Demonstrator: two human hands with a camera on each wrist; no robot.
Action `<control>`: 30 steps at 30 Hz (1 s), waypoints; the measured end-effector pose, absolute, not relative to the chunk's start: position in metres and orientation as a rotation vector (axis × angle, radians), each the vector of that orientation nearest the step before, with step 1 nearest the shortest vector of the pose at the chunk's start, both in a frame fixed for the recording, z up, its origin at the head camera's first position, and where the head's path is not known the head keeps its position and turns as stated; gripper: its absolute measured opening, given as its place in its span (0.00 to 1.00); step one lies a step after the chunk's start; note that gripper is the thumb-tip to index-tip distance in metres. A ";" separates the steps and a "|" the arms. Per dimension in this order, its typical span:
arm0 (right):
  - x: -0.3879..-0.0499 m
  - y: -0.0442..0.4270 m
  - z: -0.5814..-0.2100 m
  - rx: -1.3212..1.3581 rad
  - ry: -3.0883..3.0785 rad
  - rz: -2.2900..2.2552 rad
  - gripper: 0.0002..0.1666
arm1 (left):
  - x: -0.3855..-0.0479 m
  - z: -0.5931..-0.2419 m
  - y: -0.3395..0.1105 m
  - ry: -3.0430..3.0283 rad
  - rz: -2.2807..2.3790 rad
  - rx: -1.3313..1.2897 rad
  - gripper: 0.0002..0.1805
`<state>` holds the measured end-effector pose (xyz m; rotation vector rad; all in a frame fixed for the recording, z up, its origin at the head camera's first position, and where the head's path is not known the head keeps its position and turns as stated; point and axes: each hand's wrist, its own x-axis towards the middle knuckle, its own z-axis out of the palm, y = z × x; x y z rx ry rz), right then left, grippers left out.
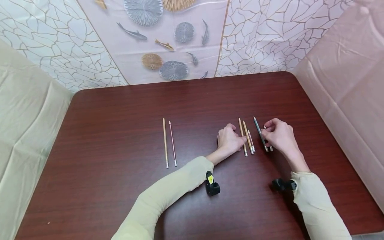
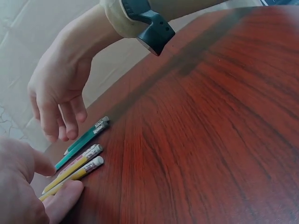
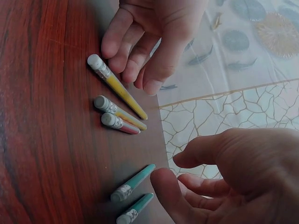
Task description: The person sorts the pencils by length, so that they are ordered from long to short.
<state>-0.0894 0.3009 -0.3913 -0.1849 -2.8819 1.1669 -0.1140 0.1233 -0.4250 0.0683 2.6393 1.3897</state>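
Note:
My left hand hovers over the near group of pencils, its thumb beside a yellow pencil. A second yellow pencil and a shorter red pencil lie close alongside. My right hand is over two green pencils, one longer in view and the other partly hidden by the fingers in the head view. In the right wrist view its thumb and forefinger stand apart, with nothing between them. Left fingers also look loosely bent, pinching nothing.
Further left on the dark wooden table lie another yellow pencil and a pink pencil, roughly parallel. Patterned cloth hangs behind the far table edge, with plain cloth at both sides.

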 end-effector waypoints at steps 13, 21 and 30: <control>-0.090 0.300 -0.389 -0.185 -2.958 1.090 0.16 | -0.117 -0.427 0.131 2.768 1.211 0.086 0.24; -0.094 0.298 -0.388 -0.208 -3.004 1.003 0.17 | -0.119 -0.428 0.133 2.778 1.210 0.119 0.25; -0.097 0.296 -0.390 -0.246 -3.044 0.921 0.16 | -0.120 -0.429 0.134 2.801 1.207 0.137 0.24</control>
